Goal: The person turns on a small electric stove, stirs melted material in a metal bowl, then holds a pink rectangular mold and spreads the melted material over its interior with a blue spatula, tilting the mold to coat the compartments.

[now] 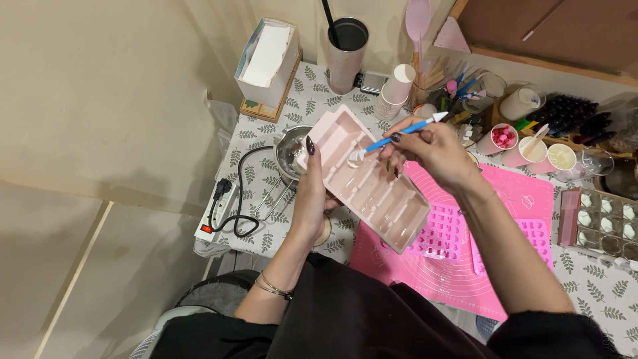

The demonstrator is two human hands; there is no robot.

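1 pale pink mould tray, rigid plastic w/ long ribbed channels, tilted up off the table, over the metal pot. Left hand closed round its lower edge, thumb on the rim. Right hand pinched shut on 1 thin blue tool, white tips at both ends, lower tip touching inside the tray. Below: 1 hot-pink silicone mat, smooth, w/ 2 pink moulds of small square cells on it. Far right: 1 clear gridded tray w/ white pieces in it. Behind: 3 small pink cups, 1 stack of white paper cups, 1 tall tumbler. Left: 1 white power strip, black cord. Leaf-print cloth covers the table.
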